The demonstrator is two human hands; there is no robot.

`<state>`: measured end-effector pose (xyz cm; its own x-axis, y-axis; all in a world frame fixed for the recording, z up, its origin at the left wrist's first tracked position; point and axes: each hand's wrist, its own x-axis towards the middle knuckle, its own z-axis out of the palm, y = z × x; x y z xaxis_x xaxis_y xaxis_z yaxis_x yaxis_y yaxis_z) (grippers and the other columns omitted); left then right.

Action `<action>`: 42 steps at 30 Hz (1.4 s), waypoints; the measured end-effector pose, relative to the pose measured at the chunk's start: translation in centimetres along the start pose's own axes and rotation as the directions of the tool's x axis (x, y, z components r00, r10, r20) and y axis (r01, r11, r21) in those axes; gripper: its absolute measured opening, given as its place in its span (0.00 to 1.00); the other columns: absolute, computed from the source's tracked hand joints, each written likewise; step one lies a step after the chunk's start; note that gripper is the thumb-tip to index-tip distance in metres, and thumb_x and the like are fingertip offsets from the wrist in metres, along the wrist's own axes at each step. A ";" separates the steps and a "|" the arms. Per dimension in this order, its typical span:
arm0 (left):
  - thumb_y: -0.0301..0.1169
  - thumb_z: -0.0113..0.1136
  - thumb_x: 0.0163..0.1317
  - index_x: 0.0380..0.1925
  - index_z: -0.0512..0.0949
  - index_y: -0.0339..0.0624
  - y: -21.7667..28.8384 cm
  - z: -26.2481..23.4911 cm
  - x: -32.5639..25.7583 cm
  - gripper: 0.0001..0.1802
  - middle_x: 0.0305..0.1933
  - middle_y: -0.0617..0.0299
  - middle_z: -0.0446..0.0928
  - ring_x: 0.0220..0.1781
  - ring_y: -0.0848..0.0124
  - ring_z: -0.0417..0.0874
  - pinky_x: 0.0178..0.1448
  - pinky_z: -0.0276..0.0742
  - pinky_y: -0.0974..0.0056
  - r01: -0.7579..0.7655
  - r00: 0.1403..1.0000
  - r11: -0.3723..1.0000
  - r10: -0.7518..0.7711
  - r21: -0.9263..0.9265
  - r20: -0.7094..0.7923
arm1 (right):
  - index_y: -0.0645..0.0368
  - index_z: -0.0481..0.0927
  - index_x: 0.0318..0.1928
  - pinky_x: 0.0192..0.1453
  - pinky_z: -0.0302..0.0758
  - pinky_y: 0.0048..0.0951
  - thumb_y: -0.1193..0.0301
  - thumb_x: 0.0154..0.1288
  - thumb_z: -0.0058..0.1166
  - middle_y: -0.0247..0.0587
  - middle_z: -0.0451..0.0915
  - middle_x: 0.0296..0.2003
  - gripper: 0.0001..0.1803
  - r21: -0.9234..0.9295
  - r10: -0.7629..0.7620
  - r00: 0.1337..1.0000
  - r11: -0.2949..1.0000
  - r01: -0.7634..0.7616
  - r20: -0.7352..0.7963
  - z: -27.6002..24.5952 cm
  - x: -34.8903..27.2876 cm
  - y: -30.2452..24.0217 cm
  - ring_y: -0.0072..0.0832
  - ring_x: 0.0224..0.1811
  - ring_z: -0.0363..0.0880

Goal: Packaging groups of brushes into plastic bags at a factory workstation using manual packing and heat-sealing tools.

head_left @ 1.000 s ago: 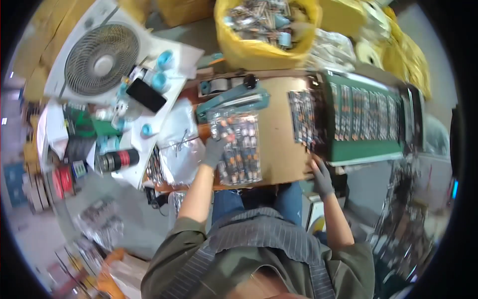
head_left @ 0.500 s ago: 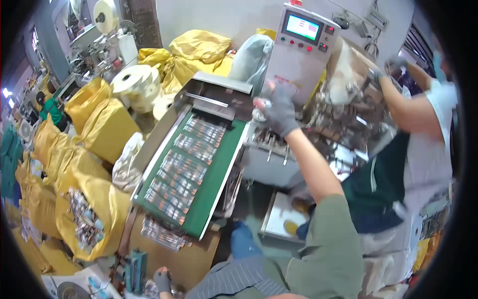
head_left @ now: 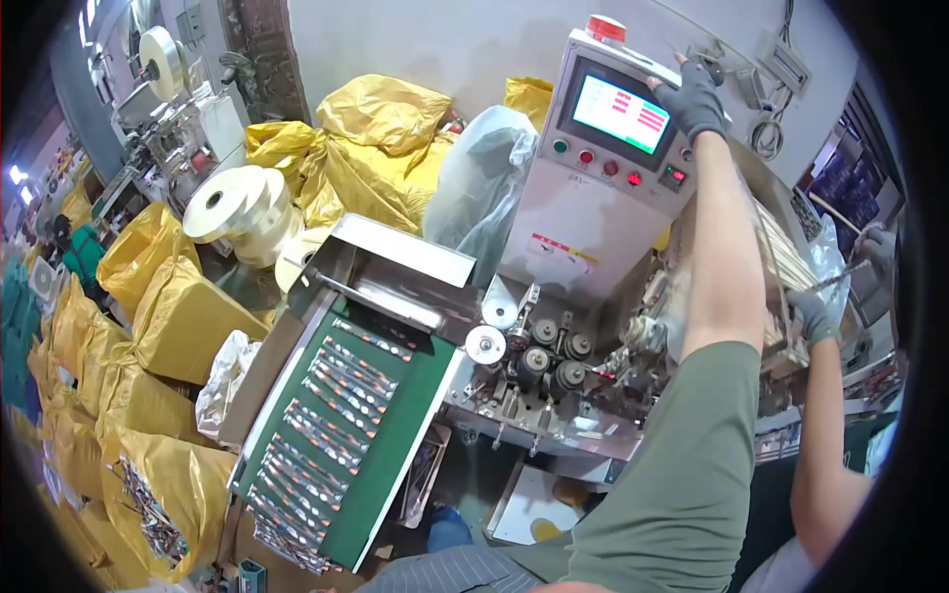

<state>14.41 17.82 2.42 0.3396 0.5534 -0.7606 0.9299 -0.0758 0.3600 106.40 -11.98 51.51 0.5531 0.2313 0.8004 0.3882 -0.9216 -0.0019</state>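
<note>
**Gloved Hand at the Control Screen**

A worker's right hand [head_left: 695, 102], in a grey glove with bare fingertips, is raised to the upper right corner of a lit control screen [head_left: 618, 115], its fingers apart; whether a fingertip touches the screen cannot be told. The left hand's state cannot be told either. The screen is set high in a pale machine cabinet [head_left: 563, 227], facing the worker, its long axis sloping down to the right. Below left, slim packets [head_left: 321, 420] lie crosswise in a row on a green conveyor belt [head_left: 381, 465], their long axes also slanting down rightward.
</note>
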 end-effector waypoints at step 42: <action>0.43 0.55 0.59 0.37 0.78 0.38 -6.1 3.8 -9.8 0.18 0.31 0.51 0.78 0.34 0.60 0.79 0.40 0.72 0.60 0.261 0.895 0.902 -0.359 -0.344 -0.264 | 0.64 0.44 0.69 0.72 0.35 0.49 0.33 0.53 0.43 0.58 0.43 0.69 0.57 0.764 -0.731 0.348 0.643 0.062 0.587 8.0 -68.0 -55.6 0.50 0.73 0.36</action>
<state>5.98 9.68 5.67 -0.0674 0.7414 -0.6676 0.8787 0.3611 0.3123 53.04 26.04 -7.61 0.3414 0.9372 -0.0713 0.8469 -0.3396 -0.4091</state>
